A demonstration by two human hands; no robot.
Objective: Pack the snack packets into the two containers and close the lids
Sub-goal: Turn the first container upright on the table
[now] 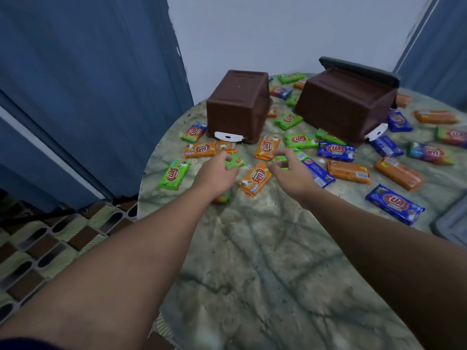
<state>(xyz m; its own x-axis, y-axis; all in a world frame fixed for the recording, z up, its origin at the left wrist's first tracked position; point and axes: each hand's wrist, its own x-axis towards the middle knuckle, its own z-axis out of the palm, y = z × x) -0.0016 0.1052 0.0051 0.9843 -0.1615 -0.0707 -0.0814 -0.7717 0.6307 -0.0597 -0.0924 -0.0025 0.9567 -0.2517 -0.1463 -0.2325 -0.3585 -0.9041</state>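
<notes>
Two brown plastic containers stand upside down on the round marbled table: the left container and the right container, which rests tilted on its dark lid. Several green, orange and blue snack packets lie scattered around them. My left hand grips a small green packet. My right hand closes its fingers on another green packet. An orange packet lies between my hands. Something colourful is half hidden under my left wrist.
White latches stick out at each container's lower rim. A blue curtain hangs at the left, and a patterned tile floor lies below the table edge. A grey object sits at the right edge.
</notes>
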